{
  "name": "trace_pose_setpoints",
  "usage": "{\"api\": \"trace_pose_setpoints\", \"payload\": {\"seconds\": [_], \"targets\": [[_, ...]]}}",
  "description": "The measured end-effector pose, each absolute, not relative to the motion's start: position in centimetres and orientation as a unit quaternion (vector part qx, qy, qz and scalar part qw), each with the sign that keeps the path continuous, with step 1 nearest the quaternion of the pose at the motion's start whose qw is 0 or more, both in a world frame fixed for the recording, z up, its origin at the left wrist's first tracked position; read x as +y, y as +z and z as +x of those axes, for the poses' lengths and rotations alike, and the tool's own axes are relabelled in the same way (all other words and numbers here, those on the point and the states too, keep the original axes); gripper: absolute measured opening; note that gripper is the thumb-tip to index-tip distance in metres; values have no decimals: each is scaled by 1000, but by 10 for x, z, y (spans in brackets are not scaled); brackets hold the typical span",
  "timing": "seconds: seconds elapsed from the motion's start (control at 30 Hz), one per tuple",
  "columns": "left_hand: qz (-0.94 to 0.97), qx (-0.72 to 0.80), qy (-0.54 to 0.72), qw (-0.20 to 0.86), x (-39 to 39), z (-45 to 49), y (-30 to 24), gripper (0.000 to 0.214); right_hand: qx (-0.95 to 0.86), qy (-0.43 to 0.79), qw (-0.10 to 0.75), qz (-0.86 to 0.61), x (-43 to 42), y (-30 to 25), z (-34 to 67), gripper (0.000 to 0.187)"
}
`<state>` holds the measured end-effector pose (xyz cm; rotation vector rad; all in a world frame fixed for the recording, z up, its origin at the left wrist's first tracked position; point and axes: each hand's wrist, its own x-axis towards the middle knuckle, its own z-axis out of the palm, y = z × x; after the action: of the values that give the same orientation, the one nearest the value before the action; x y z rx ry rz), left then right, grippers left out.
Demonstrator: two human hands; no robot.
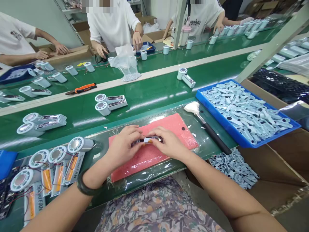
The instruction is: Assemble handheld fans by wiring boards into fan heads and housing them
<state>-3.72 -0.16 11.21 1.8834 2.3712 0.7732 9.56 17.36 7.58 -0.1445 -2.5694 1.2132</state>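
Observation:
My left hand [124, 145] and my right hand [167, 141] meet over a red pad [166, 124] wrapped in clear plastic. Between their pinched fingers is a small light-blue plastic part [146, 140] with a dark shiny strip; most of it is hidden by the fingers. Right of the pad lies a black-handled hammer [214, 135], its head wrapped in white. Several light-blue handheld fans [79, 145] lie at the left of my bench, orange batteries and red wires exposed in their handles.
A blue tray [243, 143] of light-blue clips stands at the right, above a cardboard box [272, 167] holding more. Fan bodies [102, 108] lie on the green conveyor [149, 90]. Orange-handled pliers [82, 88] rest on the divider. Co-workers [111, 25] sit across.

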Motion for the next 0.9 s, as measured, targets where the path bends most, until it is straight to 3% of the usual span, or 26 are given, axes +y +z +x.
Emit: {"api": "trace_pose_setpoints", "payload": {"seconds": [0.13,0.6,0.9], "targets": [[596,771,224,16,-17,-16,106,21,-918,389,78,3,173,78,108,44],[604,789,111,-2,-13,-6,107,31,-962,255,82,55,164,68,107,38],[663,741,84,-63,-8,-21,117,24,-943,326,70,17,165,84,105,43]]}}
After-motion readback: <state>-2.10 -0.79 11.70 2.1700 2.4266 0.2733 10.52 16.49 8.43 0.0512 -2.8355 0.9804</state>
